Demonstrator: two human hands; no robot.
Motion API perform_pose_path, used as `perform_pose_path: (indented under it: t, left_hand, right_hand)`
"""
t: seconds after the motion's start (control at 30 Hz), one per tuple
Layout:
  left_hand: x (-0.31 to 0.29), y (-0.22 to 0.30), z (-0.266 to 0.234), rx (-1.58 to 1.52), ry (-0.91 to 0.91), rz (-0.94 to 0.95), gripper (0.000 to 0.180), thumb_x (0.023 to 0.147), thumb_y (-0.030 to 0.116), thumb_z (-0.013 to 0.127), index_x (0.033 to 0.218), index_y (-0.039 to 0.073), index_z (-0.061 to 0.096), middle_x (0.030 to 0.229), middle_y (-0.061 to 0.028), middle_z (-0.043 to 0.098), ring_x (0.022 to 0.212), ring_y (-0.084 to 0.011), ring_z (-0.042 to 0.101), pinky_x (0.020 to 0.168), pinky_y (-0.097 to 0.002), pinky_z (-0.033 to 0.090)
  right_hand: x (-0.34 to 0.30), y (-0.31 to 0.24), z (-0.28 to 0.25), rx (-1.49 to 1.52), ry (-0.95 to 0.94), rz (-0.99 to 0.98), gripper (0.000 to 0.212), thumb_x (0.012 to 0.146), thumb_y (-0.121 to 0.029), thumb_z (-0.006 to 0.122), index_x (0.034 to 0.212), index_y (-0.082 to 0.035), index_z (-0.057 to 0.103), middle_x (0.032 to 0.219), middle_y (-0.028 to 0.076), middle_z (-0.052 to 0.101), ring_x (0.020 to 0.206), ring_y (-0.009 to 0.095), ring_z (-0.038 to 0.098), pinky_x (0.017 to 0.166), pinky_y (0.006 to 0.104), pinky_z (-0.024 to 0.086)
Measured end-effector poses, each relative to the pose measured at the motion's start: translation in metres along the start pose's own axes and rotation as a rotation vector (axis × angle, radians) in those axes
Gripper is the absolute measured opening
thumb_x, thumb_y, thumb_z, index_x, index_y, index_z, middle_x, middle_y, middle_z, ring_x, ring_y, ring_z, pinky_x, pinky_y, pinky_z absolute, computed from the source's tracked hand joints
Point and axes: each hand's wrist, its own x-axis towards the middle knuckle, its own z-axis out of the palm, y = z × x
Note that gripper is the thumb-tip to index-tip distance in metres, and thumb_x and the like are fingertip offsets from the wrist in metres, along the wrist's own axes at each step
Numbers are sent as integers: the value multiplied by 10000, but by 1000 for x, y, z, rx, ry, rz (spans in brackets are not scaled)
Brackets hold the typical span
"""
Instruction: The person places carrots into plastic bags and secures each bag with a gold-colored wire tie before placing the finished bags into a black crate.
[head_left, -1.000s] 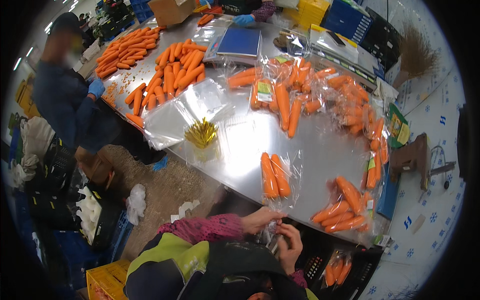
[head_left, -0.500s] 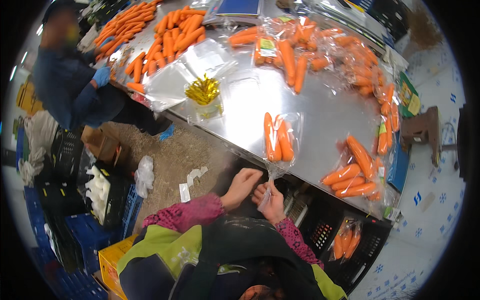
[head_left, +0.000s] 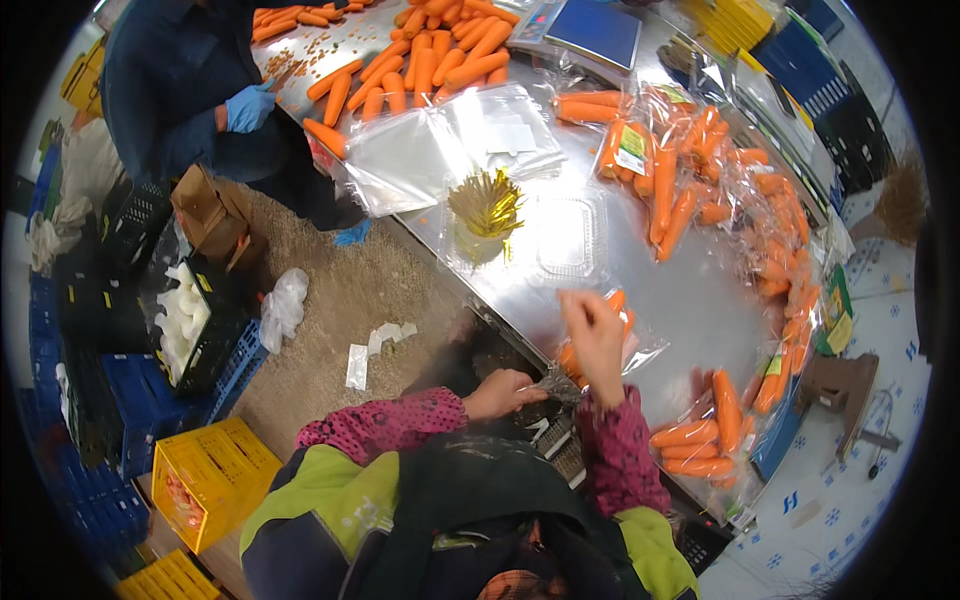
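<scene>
Set around a metal bench [head_left: 705, 310] bright with glare, with brown floor [head_left: 360, 285] off its near left edge, blue, black and yellow crates [head_left: 147, 398] farther out, and pale, blue-snowflaked surfacing [head_left: 850, 490] beyond its right edge.

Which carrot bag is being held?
The carrot bag partly hidden by the right hand: the left hand grips its gathered neck; no hand holds the other bags on the table.

Veg-packing rm: steel tbl [head_left: 700, 290], loose carrots [head_left: 425, 65], bags [head_left: 410, 155], crates [head_left: 232, 465].
</scene>
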Motion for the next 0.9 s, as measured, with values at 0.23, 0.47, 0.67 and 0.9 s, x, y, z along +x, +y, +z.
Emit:
perform_pose_path:
  t: [0.23,0.47,0.67,0.9]
  left_hand:
    - [-7,9,-25,-140,-97,27,479,901,462,636,735,13,615,573,-40,554,535,-115,511,527,-304,420]
    - [-7,16,-38,-104,-182,-41,410,912,420,640,816,22,648,633,-1,581,573,-71,500,512,-265,407]
    - [-22,31,-29,-202,-69,-64,372,958,359,594,800,23,622,613,21,578,534,-53,480,468,-251,379]
    - [-34,36,3,-269,201,125,453,1012,395,453,807,13,585,632,1,525,587,-67,475,532,-244,382]
  right_hand:
    - [138,32,51,17,26,172,259,868,-212,675,957,30,703,700,10,596,519,53,462,467,221,360]
    - [155,38,62,-36,-20,265,286,840,-225,678,857,61,690,727,62,673,694,131,601,650,299,467]
    - [61,9,14,-168,317,-6,180,918,-155,606,868,17,617,729,14,588,658,92,504,601,250,411]
    - [-135,45,1,86,248,344,154,964,-134,566,891,1,558,725,-19,514,663,63,449,584,233,390]
